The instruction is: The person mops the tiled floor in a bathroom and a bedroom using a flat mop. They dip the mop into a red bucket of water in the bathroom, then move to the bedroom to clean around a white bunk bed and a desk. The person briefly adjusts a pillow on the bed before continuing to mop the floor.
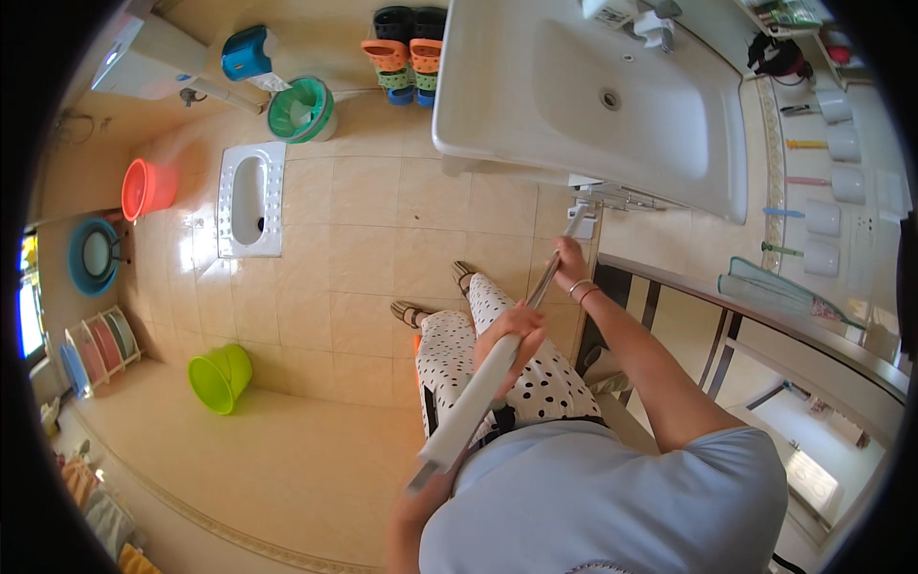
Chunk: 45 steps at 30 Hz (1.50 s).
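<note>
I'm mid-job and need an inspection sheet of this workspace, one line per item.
Surface: beige tiled floor, glossy in places, with a small dark speck.
Job's things: a long pole, held slantwise across the body; its far end is toward the sink's near corner, unclear there.
Clutter: lime bucket, coral bucket, lined bin, colored clogs.
Hands: left hand and right hand both grip the pole, the right nearer the sink.
Cables: a thin dark curve at the lower right; cannot tell whether it is one.
Surroundings: squat toilet, white wall cups.
</note>
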Each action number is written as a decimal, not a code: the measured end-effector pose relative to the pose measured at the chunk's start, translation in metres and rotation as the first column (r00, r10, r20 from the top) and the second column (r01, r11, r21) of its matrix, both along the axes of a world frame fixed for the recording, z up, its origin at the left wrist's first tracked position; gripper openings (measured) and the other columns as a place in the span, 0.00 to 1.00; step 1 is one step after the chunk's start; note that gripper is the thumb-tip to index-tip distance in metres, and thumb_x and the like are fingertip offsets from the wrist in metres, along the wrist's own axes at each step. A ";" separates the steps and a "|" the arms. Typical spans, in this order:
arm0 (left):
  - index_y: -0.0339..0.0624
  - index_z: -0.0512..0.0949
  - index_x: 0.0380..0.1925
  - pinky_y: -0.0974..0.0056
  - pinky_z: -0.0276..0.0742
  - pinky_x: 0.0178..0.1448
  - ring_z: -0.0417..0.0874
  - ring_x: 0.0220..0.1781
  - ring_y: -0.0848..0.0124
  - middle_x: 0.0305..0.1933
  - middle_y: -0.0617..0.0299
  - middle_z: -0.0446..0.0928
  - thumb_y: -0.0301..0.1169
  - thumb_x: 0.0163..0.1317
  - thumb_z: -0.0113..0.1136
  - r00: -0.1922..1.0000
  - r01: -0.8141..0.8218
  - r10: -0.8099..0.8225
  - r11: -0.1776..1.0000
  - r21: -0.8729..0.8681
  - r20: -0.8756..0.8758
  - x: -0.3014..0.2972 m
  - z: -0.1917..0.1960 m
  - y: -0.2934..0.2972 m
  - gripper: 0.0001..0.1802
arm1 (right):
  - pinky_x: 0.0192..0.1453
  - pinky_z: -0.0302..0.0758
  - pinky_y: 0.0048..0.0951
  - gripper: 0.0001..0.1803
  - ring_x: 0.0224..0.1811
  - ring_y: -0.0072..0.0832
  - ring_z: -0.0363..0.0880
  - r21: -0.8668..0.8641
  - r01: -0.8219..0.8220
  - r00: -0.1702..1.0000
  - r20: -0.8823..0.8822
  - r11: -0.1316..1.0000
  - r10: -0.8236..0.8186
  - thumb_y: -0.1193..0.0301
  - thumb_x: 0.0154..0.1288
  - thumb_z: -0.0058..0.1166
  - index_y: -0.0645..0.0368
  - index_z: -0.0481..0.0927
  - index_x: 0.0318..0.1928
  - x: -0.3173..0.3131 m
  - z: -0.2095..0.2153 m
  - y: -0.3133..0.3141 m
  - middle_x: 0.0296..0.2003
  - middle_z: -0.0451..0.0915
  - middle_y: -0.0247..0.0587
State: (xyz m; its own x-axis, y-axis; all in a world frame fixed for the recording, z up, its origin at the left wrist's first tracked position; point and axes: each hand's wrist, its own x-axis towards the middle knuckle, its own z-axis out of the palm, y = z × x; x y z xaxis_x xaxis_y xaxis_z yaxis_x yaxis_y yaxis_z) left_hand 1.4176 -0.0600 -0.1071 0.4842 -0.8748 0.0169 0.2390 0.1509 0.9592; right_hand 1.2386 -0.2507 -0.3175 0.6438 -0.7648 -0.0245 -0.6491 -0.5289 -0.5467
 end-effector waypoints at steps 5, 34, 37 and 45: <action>0.39 0.72 0.31 0.59 0.74 0.56 0.81 0.46 0.62 0.36 0.57 0.78 0.15 0.55 0.64 0.996 0.053 -0.054 0.999 -0.012 -0.065 -0.026 -0.014 -0.015 0.11 | 0.52 0.69 0.42 0.12 0.41 0.48 0.72 -0.126 -0.028 0.989 0.143 0.992 0.046 0.72 0.52 0.61 0.60 0.74 0.36 -0.027 -0.023 -0.017 0.35 0.73 0.47; 0.39 0.71 0.28 0.46 0.76 0.56 0.81 0.34 0.61 0.25 0.54 0.78 0.29 0.63 0.59 0.863 -0.387 0.334 0.919 0.072 0.378 0.084 0.113 0.137 0.08 | 0.47 0.76 0.38 0.13 0.43 0.36 0.77 0.284 -0.595 0.801 0.135 0.752 0.583 0.58 0.61 0.56 0.51 0.77 0.25 0.202 0.072 0.132 0.30 0.77 0.34; 0.38 0.71 0.29 0.45 0.75 0.58 0.81 0.36 0.61 0.27 0.53 0.79 0.26 0.63 0.58 0.930 -0.324 0.307 0.945 0.053 0.200 0.067 0.074 0.115 0.07 | 0.47 0.76 0.37 0.09 0.40 0.36 0.76 0.231 -0.529 0.847 0.090 0.816 0.524 0.64 0.56 0.57 0.52 0.76 0.22 0.146 0.052 0.101 0.28 0.76 0.36; 0.39 0.70 0.30 0.48 0.71 0.65 0.81 0.40 0.63 0.35 0.55 0.78 0.17 0.63 0.55 0.997 -0.021 0.017 0.998 0.060 0.071 0.004 0.000 0.026 0.06 | 0.45 0.77 0.46 0.11 0.49 0.37 0.74 0.322 -0.136 0.930 -0.283 0.937 0.233 0.59 0.60 0.52 0.52 0.76 0.29 0.023 0.013 0.012 0.36 0.76 0.35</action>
State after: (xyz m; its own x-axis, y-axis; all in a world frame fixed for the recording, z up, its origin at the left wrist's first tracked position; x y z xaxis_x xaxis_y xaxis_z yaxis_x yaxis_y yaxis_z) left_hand 1.4220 -0.0344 -0.1071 0.5005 -0.8657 -0.0010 0.1680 0.0960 0.9811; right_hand 1.2617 -0.2388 -0.3049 0.6949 -0.5602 -0.4509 -0.7179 -0.5036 -0.4807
